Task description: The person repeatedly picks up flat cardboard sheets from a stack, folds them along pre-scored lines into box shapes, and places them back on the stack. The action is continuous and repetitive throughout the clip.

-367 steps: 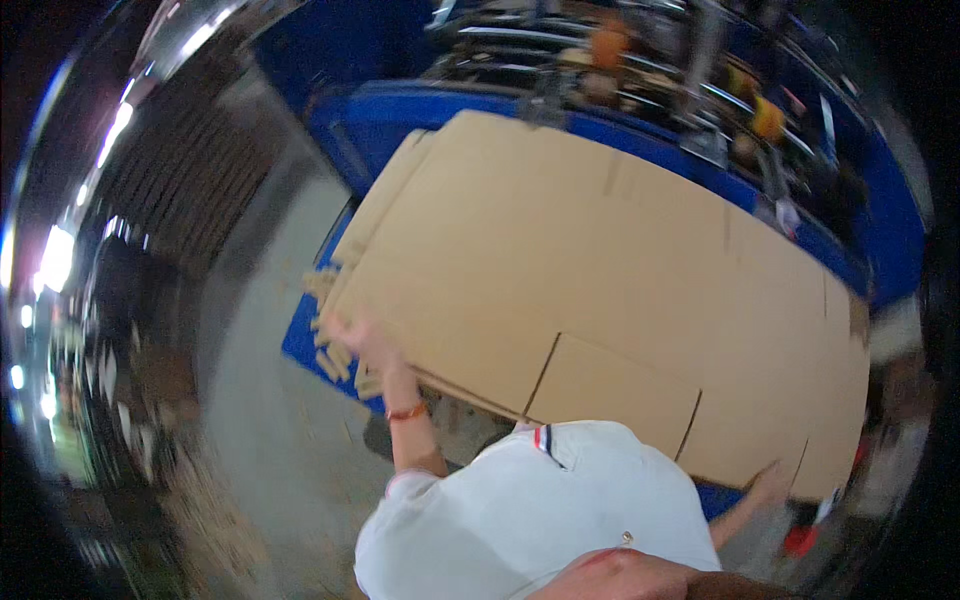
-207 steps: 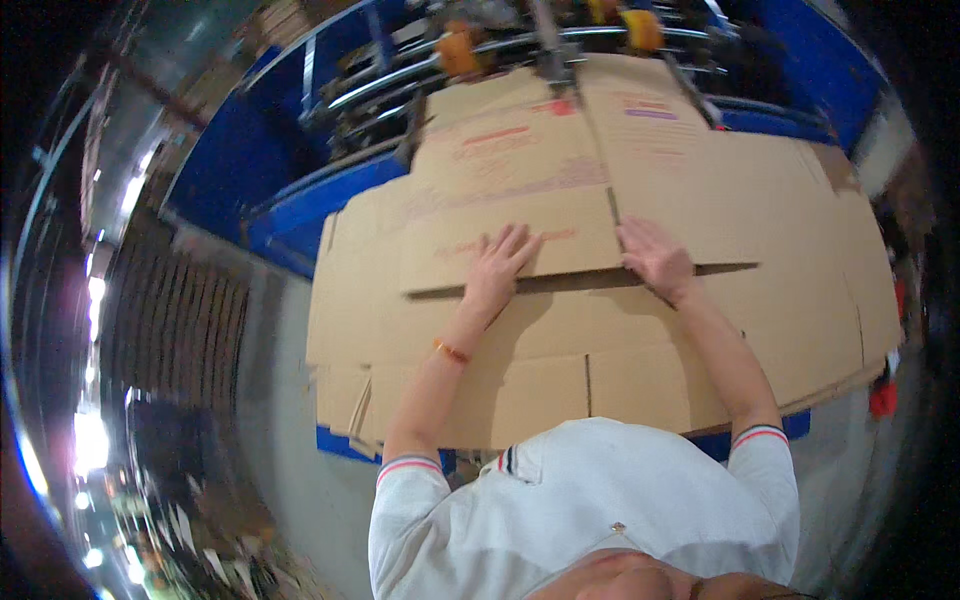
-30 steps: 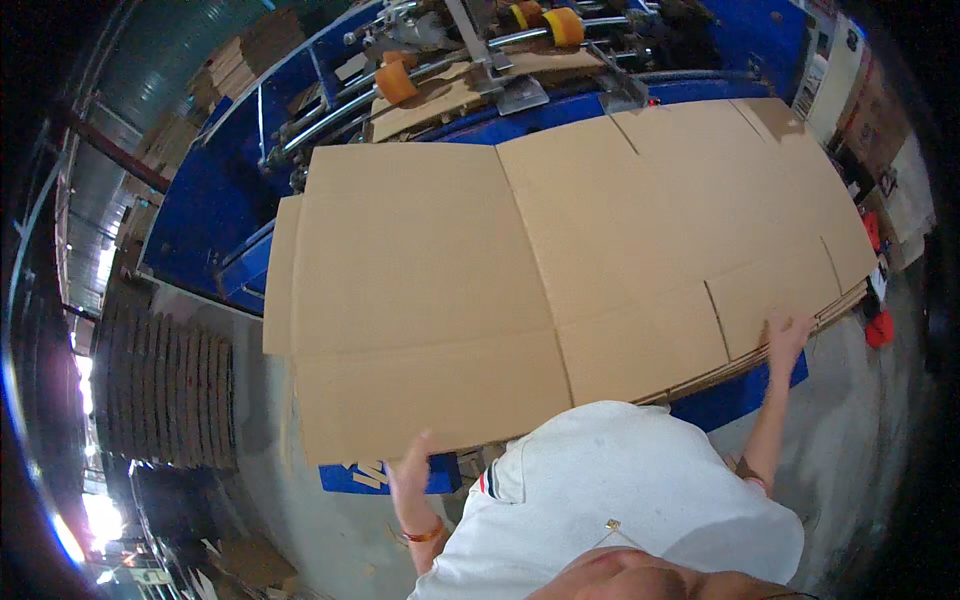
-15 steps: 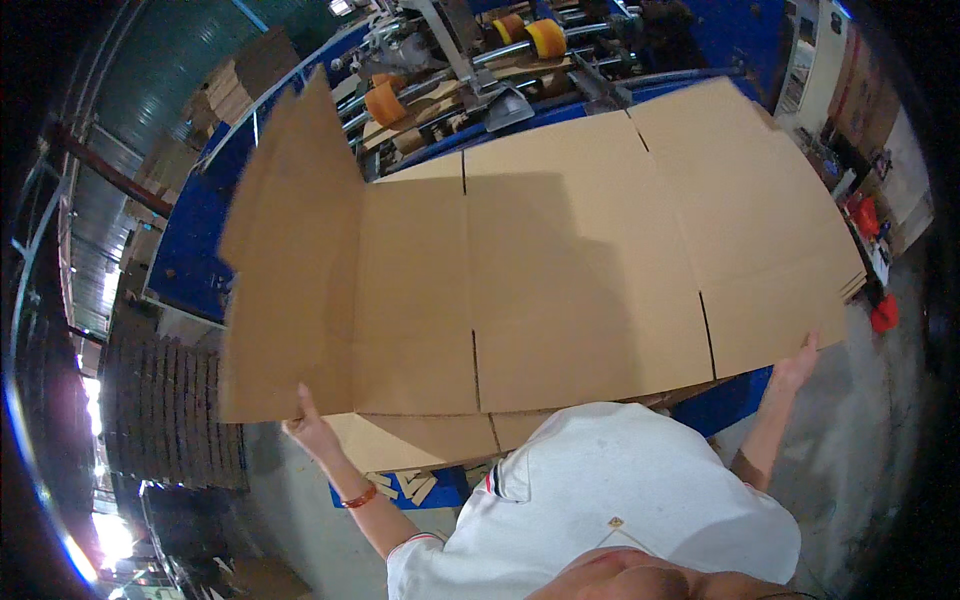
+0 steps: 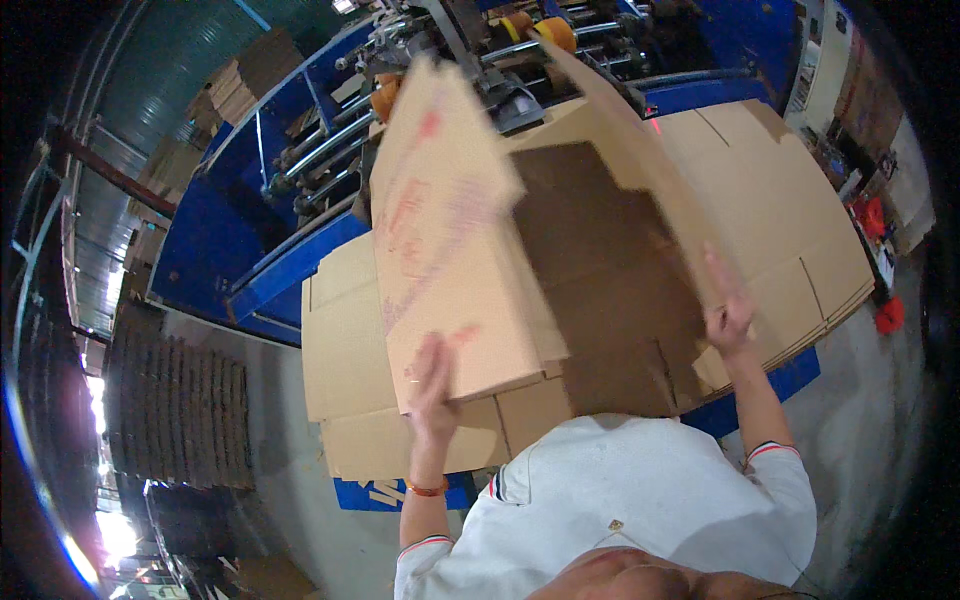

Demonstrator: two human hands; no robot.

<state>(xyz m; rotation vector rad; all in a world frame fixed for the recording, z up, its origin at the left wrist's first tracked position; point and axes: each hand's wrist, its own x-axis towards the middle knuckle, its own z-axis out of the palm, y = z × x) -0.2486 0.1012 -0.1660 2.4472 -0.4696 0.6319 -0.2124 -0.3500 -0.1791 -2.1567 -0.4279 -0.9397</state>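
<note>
A large brown corrugated cardboard sheet lies on a stack of flat tan cardboard sheets, both its sides raised. The left hand has its fingers against the red-printed left panel; the right hand is at the right panel's outer side. Blur hides whether either grasps. Beyond stands a blue metal machine.

– What's worn just behind the grip of the left hand?
– An orange-red bracelet.
– And farther back from that grip?
– White short-sleeved shirt, red-and-dark striped cuffs, small gold-toned pendant.
</note>
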